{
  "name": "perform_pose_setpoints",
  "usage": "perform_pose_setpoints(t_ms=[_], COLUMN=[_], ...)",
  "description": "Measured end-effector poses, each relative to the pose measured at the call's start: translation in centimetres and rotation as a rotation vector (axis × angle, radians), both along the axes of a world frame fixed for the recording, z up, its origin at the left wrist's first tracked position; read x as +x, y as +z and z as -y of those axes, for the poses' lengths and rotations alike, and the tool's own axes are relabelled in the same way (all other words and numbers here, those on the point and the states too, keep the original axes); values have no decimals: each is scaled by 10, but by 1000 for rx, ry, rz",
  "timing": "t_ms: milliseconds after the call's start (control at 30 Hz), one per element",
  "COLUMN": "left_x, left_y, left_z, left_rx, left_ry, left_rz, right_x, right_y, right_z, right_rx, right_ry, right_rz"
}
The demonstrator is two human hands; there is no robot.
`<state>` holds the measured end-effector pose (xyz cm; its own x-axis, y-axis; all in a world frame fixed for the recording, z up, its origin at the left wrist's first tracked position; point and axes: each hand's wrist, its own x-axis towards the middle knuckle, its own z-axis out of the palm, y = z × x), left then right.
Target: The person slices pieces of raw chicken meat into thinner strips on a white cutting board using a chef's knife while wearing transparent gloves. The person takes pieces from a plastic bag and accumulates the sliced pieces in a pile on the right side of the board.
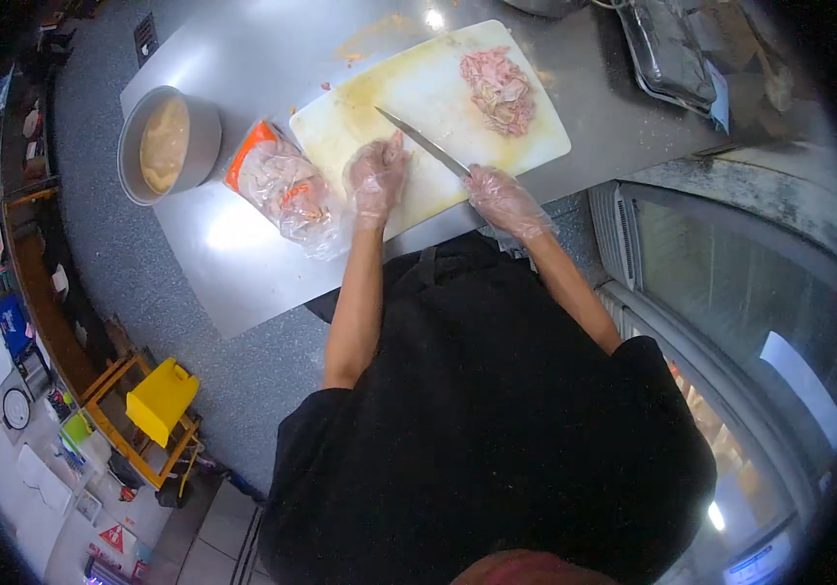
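A white cutting board [360,102] lies on the steel table in front of me. My right hand [500,196], in a clear plastic glove, grips the handle of a kitchen knife [429,146], whose blade points to the upper left over the board. My left hand [377,179], gloved too, is at the board's near left part with its fingers curled around a small piece of pink raw meat [397,139]. A heap of cut raw meat [500,91] lies on the board's right part. Left of my left hand lies a clear plastic bag of raw meat [283,183] with an orange edge.
A round metal pot [206,139] with pale, cloudy contents stands at the steel table's [243,285] left edge. Black plastic-wrapped trays [671,58] are at the far right. A glass-doored cabinet [726,256] is to the right, and a yellow bin [162,398] stands low on the left.
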<state>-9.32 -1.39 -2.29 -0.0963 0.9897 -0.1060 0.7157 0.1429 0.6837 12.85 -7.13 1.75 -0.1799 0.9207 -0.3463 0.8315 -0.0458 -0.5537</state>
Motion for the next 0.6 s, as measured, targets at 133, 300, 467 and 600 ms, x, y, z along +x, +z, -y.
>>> perform_pose_setpoints(t_ms=[133, 300, 467, 600], left_x=[-1, 9, 28, 21], left_y=[0, 19, 11, -8], left_z=[1, -7, -23, -10], left_rx=[-37, -131, 120, 307], left_ry=[160, 305, -48, -490], left_rz=[566, 1094, 786, 91], right_x=[-2, 8, 33, 43], right_y=[11, 5, -5, -8], right_z=[-1, -1, 2, 7], right_rx=[-57, -28, 209, 172], right_ry=[-32, -219, -134, -179], right_rz=[-1, -59, 117, 51])
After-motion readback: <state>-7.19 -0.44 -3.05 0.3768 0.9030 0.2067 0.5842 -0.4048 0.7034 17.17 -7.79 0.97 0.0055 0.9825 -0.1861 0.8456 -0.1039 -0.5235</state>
